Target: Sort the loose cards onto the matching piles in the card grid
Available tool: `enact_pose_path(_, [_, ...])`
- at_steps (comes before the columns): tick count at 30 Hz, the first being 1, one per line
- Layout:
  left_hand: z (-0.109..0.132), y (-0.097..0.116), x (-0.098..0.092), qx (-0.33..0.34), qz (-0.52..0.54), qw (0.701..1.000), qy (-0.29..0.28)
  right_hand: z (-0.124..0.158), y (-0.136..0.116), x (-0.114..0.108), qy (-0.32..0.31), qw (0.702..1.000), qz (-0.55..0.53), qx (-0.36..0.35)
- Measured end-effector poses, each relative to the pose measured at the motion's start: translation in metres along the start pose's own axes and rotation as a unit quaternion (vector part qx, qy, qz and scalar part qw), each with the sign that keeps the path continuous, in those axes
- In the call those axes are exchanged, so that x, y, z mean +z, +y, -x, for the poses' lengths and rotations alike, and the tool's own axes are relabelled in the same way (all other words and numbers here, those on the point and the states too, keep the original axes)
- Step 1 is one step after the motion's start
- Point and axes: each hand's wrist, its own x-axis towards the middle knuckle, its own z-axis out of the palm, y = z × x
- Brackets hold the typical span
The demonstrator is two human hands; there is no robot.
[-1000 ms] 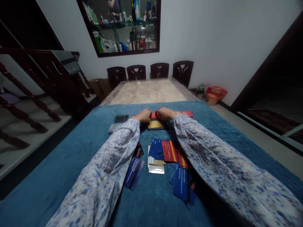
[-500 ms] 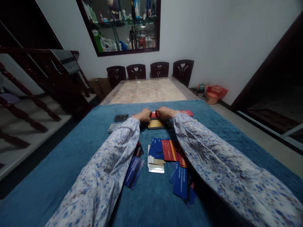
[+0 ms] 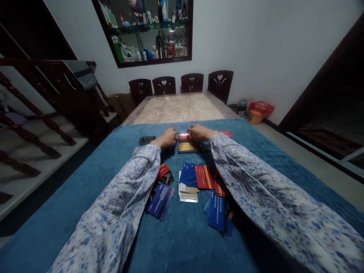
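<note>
A stack of red cards [image 3: 184, 137] lies flat on the blue cloth, between my two hands. My right hand [image 3: 200, 132] has its bent fingers around the right end of this stack. Just left of the stack, apart from it, is my left hand [image 3: 167, 138], loosely open with fingers bent and nothing visible in them. A gold card stack [image 3: 187, 148] sits nearer to me, in front of the red one. Dark cards [image 3: 167, 151] show partly under my left wrist, and others [image 3: 205, 147] beside my right wrist.
Nearer lie fanned blue cards [image 3: 161, 201], pale cards [image 3: 188, 196], a red card [image 3: 203, 176] and more blue cards [image 3: 218, 214]. A black stack [image 3: 147, 140] is at the left, a red one [image 3: 226, 134] at the right. Chairs [image 3: 192, 82] stand behind the table [image 3: 182, 108].
My left hand has moved left, away from the red stack, and its fingers have loosened. My right hand stays at the stack's right end. More cards show beside my left sleeve.
</note>
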Motion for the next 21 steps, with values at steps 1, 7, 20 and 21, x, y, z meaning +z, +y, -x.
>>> enact_pose_path(1, [0.005,-0.002,0.0,0.007,0.01,1.0,0.014,0.002,-0.002,-0.002,0.006,1.0,0.0,-0.001])
enact_pose_path(7, [0.036,-0.009,-0.006,0.034,0.048,0.996,0.065,0.017,-0.021,-0.017,0.036,0.999,0.001,0.003])
enact_pose_path(20, [0.098,-0.003,-0.007,0.046,0.079,0.991,0.097,0.049,-0.071,-0.019,0.066,0.997,-0.032,-0.012])
enact_pose_path(21, [0.102,-0.003,-0.006,0.049,0.074,0.991,0.098,0.05,-0.074,-0.018,0.066,0.997,-0.034,-0.015])
